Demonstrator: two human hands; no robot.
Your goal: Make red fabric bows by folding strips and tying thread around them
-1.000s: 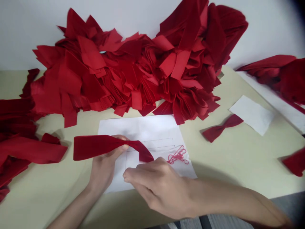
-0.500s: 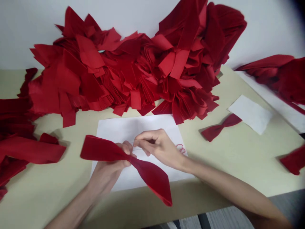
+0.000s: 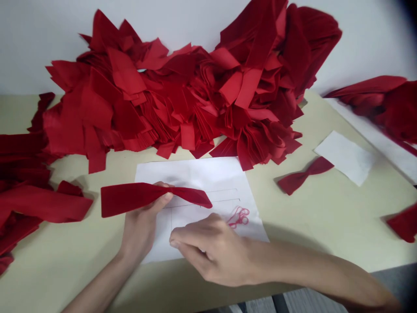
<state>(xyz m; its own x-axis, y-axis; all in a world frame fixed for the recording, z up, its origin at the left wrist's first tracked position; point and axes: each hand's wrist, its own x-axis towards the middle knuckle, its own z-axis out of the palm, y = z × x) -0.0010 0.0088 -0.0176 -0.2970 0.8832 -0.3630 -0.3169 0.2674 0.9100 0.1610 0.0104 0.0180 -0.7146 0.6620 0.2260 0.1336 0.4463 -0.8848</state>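
The right hand (image 3: 211, 250) is closest, curled over a white paper sheet (image 3: 195, 174); I cannot tell if it holds anything. The left hand (image 3: 140, 230) pinches a red cloth strip (image 3: 146, 198) at its middle, above the paper. The strip looks soft and light, so the middle is a good place to hold. A red string (image 3: 239, 217) lies nearby. Far back sits a big heap of red cloth pieces (image 3: 176, 104).
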